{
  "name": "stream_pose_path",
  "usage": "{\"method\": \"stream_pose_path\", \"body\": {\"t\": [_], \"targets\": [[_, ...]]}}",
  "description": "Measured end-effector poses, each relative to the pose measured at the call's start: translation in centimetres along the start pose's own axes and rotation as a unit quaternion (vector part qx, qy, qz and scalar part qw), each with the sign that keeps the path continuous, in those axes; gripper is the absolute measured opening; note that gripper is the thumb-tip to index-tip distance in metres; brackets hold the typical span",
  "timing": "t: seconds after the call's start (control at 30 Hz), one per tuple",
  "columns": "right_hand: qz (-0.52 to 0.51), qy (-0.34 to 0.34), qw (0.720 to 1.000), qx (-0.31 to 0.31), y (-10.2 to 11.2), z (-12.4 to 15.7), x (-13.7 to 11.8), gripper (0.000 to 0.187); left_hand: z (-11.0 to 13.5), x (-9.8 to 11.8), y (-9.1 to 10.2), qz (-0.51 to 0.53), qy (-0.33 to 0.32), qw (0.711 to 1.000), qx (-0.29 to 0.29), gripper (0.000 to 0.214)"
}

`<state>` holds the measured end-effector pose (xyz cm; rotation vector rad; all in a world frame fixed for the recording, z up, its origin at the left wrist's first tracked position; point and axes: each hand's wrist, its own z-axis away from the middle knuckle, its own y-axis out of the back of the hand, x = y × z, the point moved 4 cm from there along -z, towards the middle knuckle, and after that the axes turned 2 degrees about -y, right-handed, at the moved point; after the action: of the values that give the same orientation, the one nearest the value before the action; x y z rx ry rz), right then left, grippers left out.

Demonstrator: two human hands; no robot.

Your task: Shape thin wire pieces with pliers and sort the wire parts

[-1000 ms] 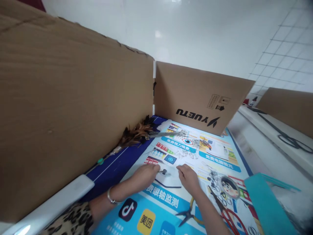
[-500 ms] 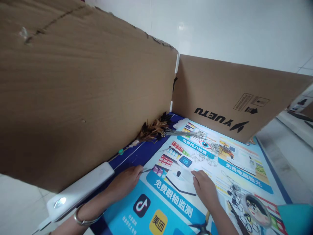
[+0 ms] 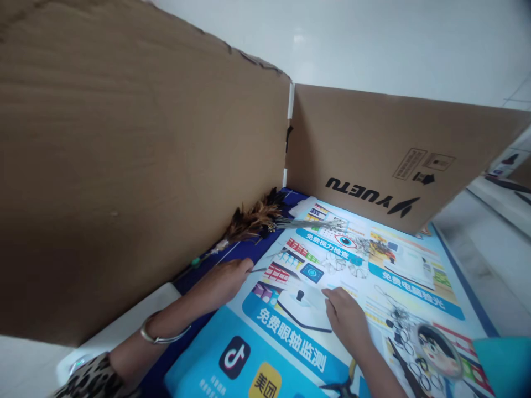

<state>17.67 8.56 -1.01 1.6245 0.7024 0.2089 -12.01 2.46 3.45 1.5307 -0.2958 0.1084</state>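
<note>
Your left hand (image 3: 222,281) is pinched shut on a thin metal pin (image 3: 260,270), thumb and forefinger pressed together at its near end; the pin's long axis runs out rightward from the fingertips, almost level, along the left edge of the printed poster (image 3: 290,342) where it meets the blue mat (image 3: 194,276). Your right hand (image 3: 346,315) lies flat-knuckled on the poster, its forefinger stretched toward a small white sheet (image 3: 305,309) and touching its far right corner; whether it grips anything I cannot tell. One small dark knob (image 3: 299,296) stands on that sheet, to the right of the pin's free tip and left of your right forefinger, so the right hand is the nearer of the two to it. Count one pin in hand, one knob, one sheet. Farther out, one feather duster (image 3: 253,221) lies against the cardboard wall (image 3: 124,166), with what looks like one bundle of wires (image 3: 315,224) beside it. Two cardboard panels meet at the corner. Small metal rings (image 3: 398,326) are scattered at the right, too blurred to count, near one roll of tape (image 3: 440,349). One bracelet (image 3: 160,334) circles your left wrist
</note>
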Motion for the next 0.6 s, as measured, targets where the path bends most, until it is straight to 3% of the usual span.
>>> {"method": "stream_pose_path", "body": {"t": [0.27, 0.6], "targets": [[-0.036, -0.031, 0.998, -0.028, -0.1, 0.0, 0.2, 0.03, 0.0, 7.1, -3.4, -0.012, -0.133, 0.988, -0.072, 0.015], [-0.035, -0.039, 0.997, -0.058, -0.1, 0.3, 0.0, 0.03, 4.7, 15.8, -6.7, -0.016, -0.321, 0.939, -0.124, 0.017]]}}
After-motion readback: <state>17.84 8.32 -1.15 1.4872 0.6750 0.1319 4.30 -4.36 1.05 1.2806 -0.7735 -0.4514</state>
